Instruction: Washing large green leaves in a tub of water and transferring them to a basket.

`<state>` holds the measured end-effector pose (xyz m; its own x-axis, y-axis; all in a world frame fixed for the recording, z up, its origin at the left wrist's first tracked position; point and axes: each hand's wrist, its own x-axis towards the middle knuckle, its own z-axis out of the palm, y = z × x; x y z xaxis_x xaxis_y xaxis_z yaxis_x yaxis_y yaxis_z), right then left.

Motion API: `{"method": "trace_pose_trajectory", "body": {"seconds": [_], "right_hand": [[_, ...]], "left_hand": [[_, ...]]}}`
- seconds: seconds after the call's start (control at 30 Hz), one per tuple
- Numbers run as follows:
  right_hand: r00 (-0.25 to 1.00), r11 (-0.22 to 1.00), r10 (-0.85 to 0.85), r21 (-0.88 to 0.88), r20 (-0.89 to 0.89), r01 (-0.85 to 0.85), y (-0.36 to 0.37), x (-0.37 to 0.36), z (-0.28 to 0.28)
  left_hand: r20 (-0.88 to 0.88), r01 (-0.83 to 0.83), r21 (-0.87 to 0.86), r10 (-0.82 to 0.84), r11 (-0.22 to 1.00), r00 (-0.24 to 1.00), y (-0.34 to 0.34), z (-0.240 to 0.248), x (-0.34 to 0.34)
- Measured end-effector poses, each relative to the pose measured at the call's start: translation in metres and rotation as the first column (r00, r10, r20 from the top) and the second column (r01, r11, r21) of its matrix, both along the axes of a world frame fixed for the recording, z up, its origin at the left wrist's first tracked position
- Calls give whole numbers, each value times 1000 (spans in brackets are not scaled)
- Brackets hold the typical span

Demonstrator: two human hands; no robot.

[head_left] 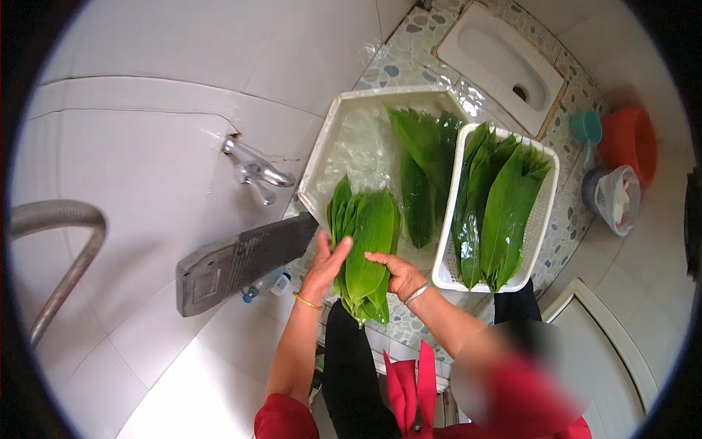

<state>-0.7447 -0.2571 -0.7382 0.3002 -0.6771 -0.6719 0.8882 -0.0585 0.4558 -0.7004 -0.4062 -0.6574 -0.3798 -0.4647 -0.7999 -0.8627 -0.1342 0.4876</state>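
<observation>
My left hand (325,265), with a gold bangle on its wrist, presses against the left side of a stack of long green leaves (368,249). My right hand (398,274), with a silver bangle, grips the same stack from the right, thumb on top. The stack is held upright over the near edge of a white tub (322,154) that holds water and more green leaves (424,161). Just right of my hands stands a white plastic basket (545,212) filled with leaves laid lengthwise.
A metal tap (256,172) juts from the white tiled wall on the left, with a grey ribbed washboard (234,267) below it. Farther back lie a squat toilet pan (504,62), a teal ladle (587,128), an orange bucket (629,143) and a bag-lined bin (613,197).
</observation>
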Motion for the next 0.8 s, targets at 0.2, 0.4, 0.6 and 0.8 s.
{"method": "trace_pose_trajectory", "body": {"seconds": [0.2, 0.4, 0.6, 0.8], "right_hand": [[977, 983, -184, 24, 109, 182, -17, -42, 58], [955, 954, -288, 104, 75, 280, -52, -69, 72], [943, 951, -306, 87, 127, 297, -75, -82, 43], [942, 936, -331, 148, 58, 320, -100, -88, 36]], "left_hand": [[13, 298, -908, -691, 295, 723, -31, 138, -59], [175, 460, -887, -894, 38, 411, -76, 197, -106], [246, 624, -772, -961, -117, 124, -101, 186, -129], [196, 495, -857, -801, 140, 566, -93, 161, -143]]}}
